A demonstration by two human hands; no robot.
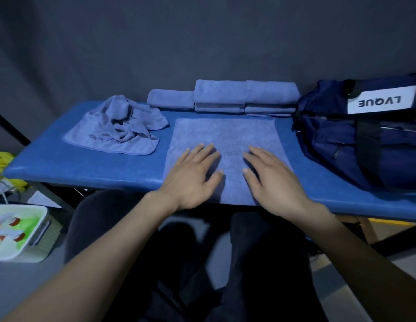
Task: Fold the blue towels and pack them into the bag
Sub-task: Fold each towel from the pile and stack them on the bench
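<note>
1. My left hand [193,175] and right hand [269,175] lie flat, fingers straight, pressing the spread blue terry towel [227,135]; gripping nothing.
2. Towel lies flat on the padded blue table [86,166], still unfolded.
3. Done: folded blue towel stack [244,96] at the back.
4. Left: crumpled thin towel [118,126]; navy fabric duffel bag [355,140] at right, apparently unpacked.
</note>
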